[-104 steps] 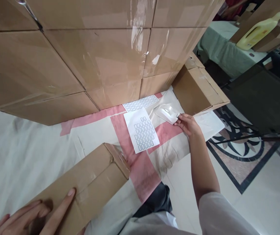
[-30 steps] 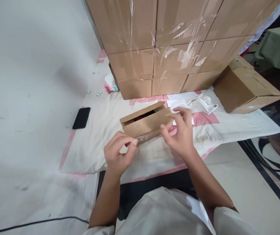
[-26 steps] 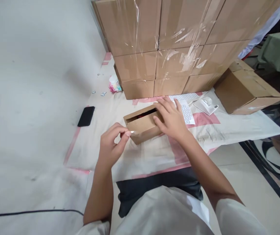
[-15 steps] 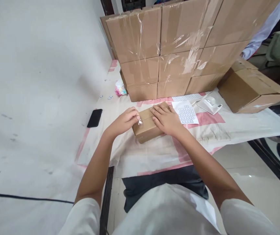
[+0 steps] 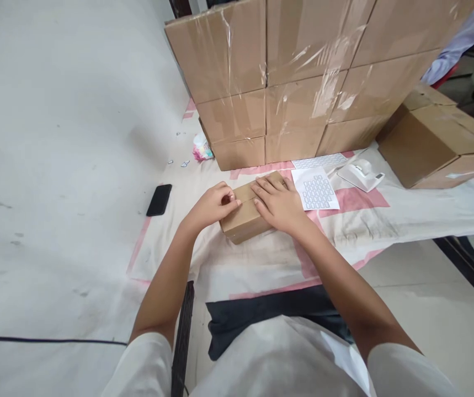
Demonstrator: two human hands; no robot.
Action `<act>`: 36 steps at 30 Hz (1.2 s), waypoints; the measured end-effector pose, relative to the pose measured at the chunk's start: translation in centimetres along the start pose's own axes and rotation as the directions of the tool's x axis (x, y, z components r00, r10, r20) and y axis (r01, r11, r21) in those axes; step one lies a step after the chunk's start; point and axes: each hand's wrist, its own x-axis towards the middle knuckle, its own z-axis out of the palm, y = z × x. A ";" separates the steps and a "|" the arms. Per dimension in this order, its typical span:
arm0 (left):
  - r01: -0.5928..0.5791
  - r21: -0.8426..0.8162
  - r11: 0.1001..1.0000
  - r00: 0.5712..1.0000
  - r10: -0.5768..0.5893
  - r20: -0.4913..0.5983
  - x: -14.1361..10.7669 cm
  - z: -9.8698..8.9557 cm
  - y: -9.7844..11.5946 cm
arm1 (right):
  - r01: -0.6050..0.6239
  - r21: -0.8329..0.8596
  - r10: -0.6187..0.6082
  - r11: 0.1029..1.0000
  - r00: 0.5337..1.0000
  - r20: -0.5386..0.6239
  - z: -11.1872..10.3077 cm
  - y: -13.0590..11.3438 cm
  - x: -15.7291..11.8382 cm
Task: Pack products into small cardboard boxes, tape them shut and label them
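A small closed cardboard box [image 5: 250, 220] lies at an angle on the cloth-covered table in front of me. My left hand [image 5: 216, 207] is at its left end, fingers curled by the edge and thumb laid on the top. Whether a bit of tape is under that thumb I cannot make out. Flat across the right part of the lid rests my right hand [image 5: 280, 205], its fingers stretched out and slightly spread. Just beyond the right hand is a white sheet of printed labels [image 5: 318, 190].
Large taped cartons [image 5: 294, 105] stand stacked along the back. A white tape dispenser [image 5: 362, 174] and another carton [image 5: 435, 140] are to the right. On the left lie a black phone [image 5: 159, 199] and a small colourful packet [image 5: 201, 149], close to the white wall [image 5: 54, 165].
The clear tape visible at my left fingers earlier no longer shows. My left thumb now stretches over the box top. My right hand stays on the box, and the view has shifted slightly.
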 end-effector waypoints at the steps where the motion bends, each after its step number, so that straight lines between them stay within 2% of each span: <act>1: 0.028 0.051 0.998 1.000 -0.027 -0.012 -0.1 0.1 0.3 | 0.001 0.003 -0.001 1.000 1.000 -0.003 0.0 0.0 0.0; 5: 0.173 0.253 0.952 0.984 -0.159 -0.075 -0.5 0.2 1.2 | 0.007 0.012 -0.006 1.000 1.000 -0.011 0.1 0.0 0.0; 8: 0.300 0.311 0.902 0.950 -0.254 -0.180 -0.5 0.1 0.6 | 0.017 0.022 -0.016 1.000 1.000 -0.024 0.1 0.1 0.0; 10: 0.324 0.221 0.920 0.944 -0.299 -0.140 -0.2 0.3 -0.3 | 0.020 0.028 -0.020 0.999 1.000 -0.023 0.1 0.1 0.0; 13: 0.288 0.024 0.957 0.957 -0.289 0.016 0.3 1.0 -1.9 | 0.005 0.038 -0.005 0.999 1.000 -0.013 0.1 0.0 0.0; 17: 0.282 -0.051 0.958 0.958 -0.284 -0.046 0.7 2.4 -3.1 | -0.013 0.061 0.014 0.998 1.000 -0.015 0.0 0.0 0.0; 20: 0.286 -0.084 0.954 0.954 -0.293 -0.072 0.6 2.8 -3.3 | -0.021 0.074 0.023 0.997 1.000 -0.018 0.0 0.0 0.0; 22: 0.279 -0.092 0.956 0.957 -0.285 -0.057 0.3 2.4 -3.2 | -0.030 0.086 0.032 0.996 0.999 -0.023 0.0 -0.2 0.0; 25: 0.287 -0.101 0.952 0.958 -0.284 0.043 -0.4 1.5 -3.1 | -0.044 0.117 0.050 0.992 0.998 -0.048 0.1 -0.6 0.1; 27: 0.317 -0.109 0.942 0.947 -0.307 0.098 -0.9 1.1 -3.1 | -0.039 0.160 0.057 0.986 0.993 -0.105 0.2 -0.4 -0.1; 29: 0.308 -0.122 0.943 0.951 -0.303 0.054 -1.6 1.3 -3.1 | -0.052 0.242 0.108 0.969 0.969 -0.221 0.5 0.9 -0.8; 30: 0.264 -0.122 0.957 0.962 -0.270 -0.036 -2.0 1.6 -3.0 | -0.096 0.291 0.182 0.952 0.941 -0.286 0.6 2.2 -1.4; 31: 0.197 -0.112 0.974 0.962 -0.214 -0.170 -2.5 2.0 -2.9 | -0.184 0.333 0.298 0.925 0.895 -0.332 0.7 3.7 -2.1; 32: 0.115 -0.087 0.990 0.931 -0.138 -0.338 -3.1 2.6 -2.5 | -0.321 0.362 0.444 0.875 0.829 -0.340 0.8 5.4 -2.8; 33: 0.025 -0.048 0.999 0.857 -0.046 -0.512 -3.6 3.3 -2.0 | -0.493 0.366 0.602 0.789 0.740 -0.301 0.8 7.3 -3.5; 34: -0.065 -0.003 0.998 0.748 0.047 -0.662 -4.2 4.1 -1.3 | -0.665 0.333 0.741 0.668 0.633 -0.224 0.9 9.1 -4.2; 35: -0.150 0.039 0.988 0.628 0.126 -0.768 -4.6 5.0 -0.5 | -0.799 0.267 0.841 0.539 0.524 -0.132 1.0 10.8 -4.8; 36: -0.226 0.076 0.971 0.528 0.187 -0.829 -5.0 5.9 0.5 | -0.878 0.195 0.898 0.438 0.438 -0.045 1.1 12.2 -5.2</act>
